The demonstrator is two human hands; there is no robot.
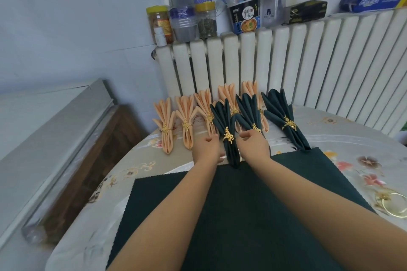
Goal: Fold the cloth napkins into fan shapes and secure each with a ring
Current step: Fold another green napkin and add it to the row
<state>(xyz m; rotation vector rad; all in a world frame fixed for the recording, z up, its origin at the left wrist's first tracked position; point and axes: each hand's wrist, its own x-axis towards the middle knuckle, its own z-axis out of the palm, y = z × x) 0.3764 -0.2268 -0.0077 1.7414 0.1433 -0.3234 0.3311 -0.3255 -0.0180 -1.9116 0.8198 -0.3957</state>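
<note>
A dark green fan napkin (230,149) with a gold leaf ring (228,136) lies on the table between my hands. My left hand (207,148) sits at its left side, fingers relaxed and touching its edge. My right hand (253,145) sits at its right side, fingers loosely curled and holding nothing. Two more ringed dark green fans (284,116) lie to the right and behind. Several ringed peach fans (166,125) form a row at the left. Under my forearms lies a flat dark green napkin (246,211). A loose gold ring (393,205) rests at the table's right.
The round table has a floral cloth (343,138). A white radiator (286,61) stands right behind the fans, with jars and boxes (206,20) on top. A wooden and grey unit (66,149) stands to the table's left.
</note>
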